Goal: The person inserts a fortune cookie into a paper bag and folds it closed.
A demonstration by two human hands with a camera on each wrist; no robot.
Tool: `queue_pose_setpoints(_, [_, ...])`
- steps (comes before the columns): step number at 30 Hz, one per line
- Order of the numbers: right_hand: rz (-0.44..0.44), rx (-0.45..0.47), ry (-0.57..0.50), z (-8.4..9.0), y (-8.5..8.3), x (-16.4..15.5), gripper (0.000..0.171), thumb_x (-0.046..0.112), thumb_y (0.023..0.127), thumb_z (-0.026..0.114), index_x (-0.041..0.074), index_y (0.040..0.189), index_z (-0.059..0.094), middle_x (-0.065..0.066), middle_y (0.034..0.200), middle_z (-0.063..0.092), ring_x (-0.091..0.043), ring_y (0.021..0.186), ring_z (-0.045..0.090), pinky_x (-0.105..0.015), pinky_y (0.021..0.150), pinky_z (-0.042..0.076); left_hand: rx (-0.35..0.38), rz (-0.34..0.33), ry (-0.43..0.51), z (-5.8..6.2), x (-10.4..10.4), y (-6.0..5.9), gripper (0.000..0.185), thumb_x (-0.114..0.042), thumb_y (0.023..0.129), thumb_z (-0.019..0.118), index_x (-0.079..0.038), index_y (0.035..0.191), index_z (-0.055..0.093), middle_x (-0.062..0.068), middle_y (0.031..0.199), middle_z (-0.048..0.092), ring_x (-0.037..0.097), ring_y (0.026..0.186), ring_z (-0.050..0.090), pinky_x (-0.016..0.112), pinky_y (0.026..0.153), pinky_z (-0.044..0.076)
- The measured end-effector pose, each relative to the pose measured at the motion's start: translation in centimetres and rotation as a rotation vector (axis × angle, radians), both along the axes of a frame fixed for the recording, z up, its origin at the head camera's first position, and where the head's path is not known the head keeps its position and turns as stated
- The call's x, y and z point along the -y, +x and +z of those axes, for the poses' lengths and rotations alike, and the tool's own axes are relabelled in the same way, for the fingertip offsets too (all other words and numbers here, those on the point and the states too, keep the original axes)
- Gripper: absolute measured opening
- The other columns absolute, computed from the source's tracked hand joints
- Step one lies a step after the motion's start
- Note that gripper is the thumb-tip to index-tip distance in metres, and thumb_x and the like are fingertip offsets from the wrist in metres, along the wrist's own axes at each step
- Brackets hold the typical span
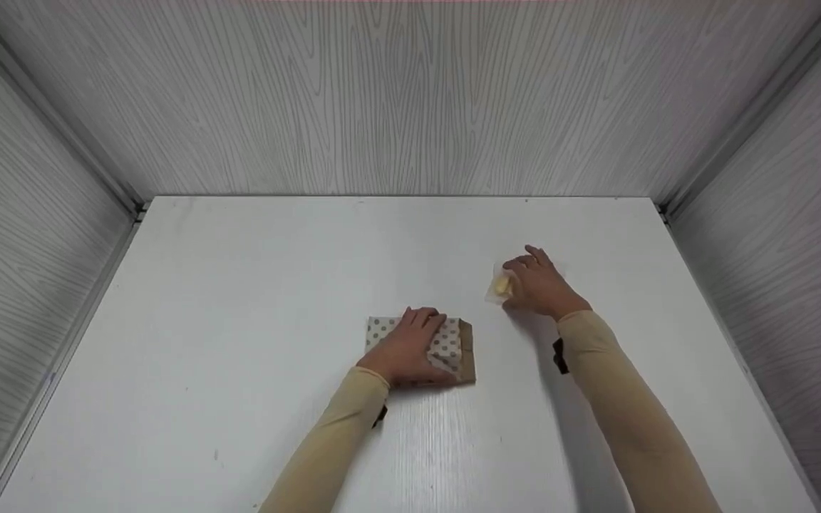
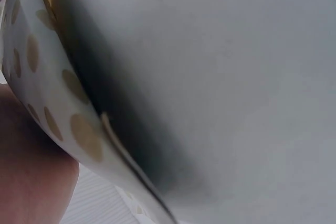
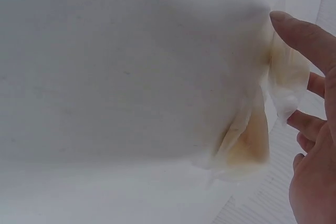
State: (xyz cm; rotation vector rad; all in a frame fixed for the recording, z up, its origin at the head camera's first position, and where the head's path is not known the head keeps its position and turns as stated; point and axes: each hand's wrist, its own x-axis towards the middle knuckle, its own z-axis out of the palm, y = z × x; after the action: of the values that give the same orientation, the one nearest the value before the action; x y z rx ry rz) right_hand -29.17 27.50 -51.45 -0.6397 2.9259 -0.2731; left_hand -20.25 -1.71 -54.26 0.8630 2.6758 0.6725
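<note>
A paper bag point(image 1: 446, 342), white with grey-brown polka dots, lies on the table with a plain brown strip point(image 1: 467, 350) at its right end. My left hand point(image 1: 405, 350) grips it across its width, fingers at the far edge and thumb along the near one. Close up in the left wrist view, the dotted paper point(image 2: 32, 53) bulges beside the hand. Farther back and to the right, my right hand point(image 1: 540, 287) holds a clear plastic packet point(image 1: 502, 286) with something pale yellow in it. In the right wrist view the thumb and fingers close around the crinkled packet point(image 3: 289, 72).
Both hands work over a white tabletop point(image 1: 239, 299). A grey wood-grain panel point(image 1: 396, 100) stands behind it, with similar panels along the left and right sides. The right forearm point(image 1: 631, 413) reaches in over the table's right half.
</note>
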Motion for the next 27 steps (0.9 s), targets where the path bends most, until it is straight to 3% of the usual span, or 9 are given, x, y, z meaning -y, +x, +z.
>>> queue_pose_setpoints(11, [-0.016,0.022,-0.117,0.1,0.6,0.2,0.070,0.026,0.082,0.081,-0.001,0.138,0.046,-0.024,0.139,0.041,-0.039,0.140,0.019,-0.050,0.115,0.020,-0.020,-0.021,-0.025,-0.2,-0.1,-0.2,0.110,-0.072,0.071,0.072,-0.009,0.152,0.032,0.007,0.151,0.031,0.023,0.143,0.021,0.031,0.118,0.001])
queue_pose_setpoints(20, [0.011,0.008,-0.177,0.5,1.6,0.7,0.071,0.028,0.083,0.081,0.002,0.139,0.046,-0.020,0.140,0.040,-0.037,0.143,0.015,-0.051,0.114,0.021,-0.011,-0.020,-0.017,0.0,0.0,-0.2,0.112,-0.071,0.070,0.073,-0.008,0.153,0.031,0.008,0.152,0.030,0.025,0.143,0.020,0.031,0.118,0.002])
queue_pose_setpoints(27, [0.030,-0.033,-0.208,0.6,3.4,1.1,0.070,0.029,0.081,0.083,0.005,0.137,0.048,-0.017,0.139,0.041,-0.036,0.143,0.016,-0.051,0.113,0.025,0.016,-0.002,-0.017,0.0,0.1,-0.1,0.110,-0.070,0.072,0.072,-0.010,0.154,0.030,0.007,0.153,0.028,0.026,0.144,0.017,0.034,0.118,0.008])
